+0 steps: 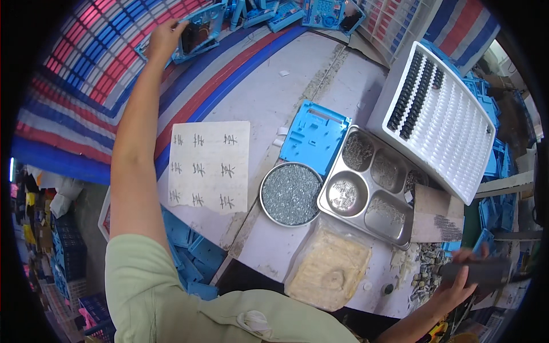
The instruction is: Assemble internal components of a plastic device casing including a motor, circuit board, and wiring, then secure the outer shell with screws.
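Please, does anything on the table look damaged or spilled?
Yes: the paper has a ragged lower edge, perhaps torn. Small parts lie in a loose heap near the tray, so they may be spilled.

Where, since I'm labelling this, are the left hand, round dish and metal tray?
Left hand (164, 40): head view, middle of the hand.
Round dish (261, 195): head view, left rim.
Metal tray (370, 182): head view, divider between compartments.

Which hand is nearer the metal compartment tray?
The right hand: it is below and right of the metal tray; the left hand is far off, up and left.
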Demonstrator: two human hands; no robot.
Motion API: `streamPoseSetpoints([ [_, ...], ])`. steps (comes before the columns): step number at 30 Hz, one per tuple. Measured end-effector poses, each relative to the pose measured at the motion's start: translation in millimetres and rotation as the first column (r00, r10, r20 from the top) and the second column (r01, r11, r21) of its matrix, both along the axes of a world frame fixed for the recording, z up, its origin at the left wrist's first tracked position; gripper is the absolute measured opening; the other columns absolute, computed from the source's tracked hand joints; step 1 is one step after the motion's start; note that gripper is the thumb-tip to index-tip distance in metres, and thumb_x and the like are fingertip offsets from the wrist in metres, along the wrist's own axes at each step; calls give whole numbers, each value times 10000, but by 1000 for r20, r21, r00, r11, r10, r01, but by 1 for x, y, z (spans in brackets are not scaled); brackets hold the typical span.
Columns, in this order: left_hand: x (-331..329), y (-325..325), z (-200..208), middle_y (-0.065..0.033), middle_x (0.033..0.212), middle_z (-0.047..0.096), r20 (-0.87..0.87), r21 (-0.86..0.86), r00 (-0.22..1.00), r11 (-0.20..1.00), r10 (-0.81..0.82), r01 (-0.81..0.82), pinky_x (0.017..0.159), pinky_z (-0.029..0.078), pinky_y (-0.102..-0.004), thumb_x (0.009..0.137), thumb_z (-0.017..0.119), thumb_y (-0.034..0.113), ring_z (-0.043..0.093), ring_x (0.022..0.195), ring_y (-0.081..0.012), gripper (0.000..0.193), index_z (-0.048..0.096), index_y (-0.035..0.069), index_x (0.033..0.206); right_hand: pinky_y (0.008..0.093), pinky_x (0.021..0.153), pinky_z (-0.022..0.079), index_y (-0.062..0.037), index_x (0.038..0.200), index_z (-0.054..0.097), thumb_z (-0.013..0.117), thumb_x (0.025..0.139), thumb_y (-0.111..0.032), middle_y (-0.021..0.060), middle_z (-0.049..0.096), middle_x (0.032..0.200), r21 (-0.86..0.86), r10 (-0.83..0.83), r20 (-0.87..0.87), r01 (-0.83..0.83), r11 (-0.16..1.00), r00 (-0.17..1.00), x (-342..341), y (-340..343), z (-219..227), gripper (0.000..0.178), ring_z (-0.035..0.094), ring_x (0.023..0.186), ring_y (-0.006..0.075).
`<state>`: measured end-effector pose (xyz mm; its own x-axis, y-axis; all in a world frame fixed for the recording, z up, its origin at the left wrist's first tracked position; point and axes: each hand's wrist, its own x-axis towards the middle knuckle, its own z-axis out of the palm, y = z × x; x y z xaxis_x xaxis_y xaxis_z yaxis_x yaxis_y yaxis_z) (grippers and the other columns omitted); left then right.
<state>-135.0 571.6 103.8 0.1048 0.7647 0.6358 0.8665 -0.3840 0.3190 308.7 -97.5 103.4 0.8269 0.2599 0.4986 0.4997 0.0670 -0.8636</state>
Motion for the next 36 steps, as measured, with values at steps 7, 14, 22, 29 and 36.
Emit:
streamPoseSetpoints([
  [7, 35, -202, 58, 67, 712, 599, 591, -243, 556, 529, -584, 813, 519, 353, -176, 1031, 642, 336, 532, 620, 4, 300, 727, 67, 1135, 274, 668, 506, 58, 1066, 701, 626, 956, -63, 109, 682, 970, -398, 387, -4, -356, 845, 922, -67, 7, -8, 180, 617, 763, 151],
  [14, 161, -360, 28, 80, 689, 562, 634, -598, 254, -254, -731, 760, 452, 312, -170, 1023, 628, 336, 451, 539, 14, 297, 727, 60, 1068, 323, 923, 565, 48, 1372, 566, 592, 1038, -351, 108, 699, 1164, 535, 702, -675, -805, 256, -225, -85, 75, -74, 521, 677, 1017, 166],
  [22, 204, -421, -36, 39, 751, 601, 662, -596, 354, -176, -661, 784, 524, 393, -226, 987, 671, 350, 510, 620, -41, 308, 729, 58, 1065, 225, 778, 512, 38, 1193, 675, 564, 1064, -361, 41, 703, 1020, -103, 693, -584, -885, 453, 423, -99, 14, -71, 434, 622, 889, 85],
  [29, 137, -523, -64, -104, 1034, 653, 286, -265, 119, 41, -951, 964, 731, 512, -364, 817, 737, 53, 634, 860, -256, 352, 681, 68, 1165, 360, 510, 423, 18, 797, 676, 649, 994, -279, 113, 591, 577, -623, 407, -267, -479, 619, 873, -106, -15, -92, 357, 571, 518, 192],
  [36, 136, -572, -90, -91, 1124, 595, 165, -530, 190, 75, -968, 844, 805, 478, -395, 762, 777, 89, 601, 1017, -305, 427, 646, 104, 1168, 446, 515, 448, -74, 666, 648, 676, 949, -321, 163, 604, 593, -845, 478, -12, -265, 465, 878, -106, -17, -98, 377, 607, 551, 377],
])
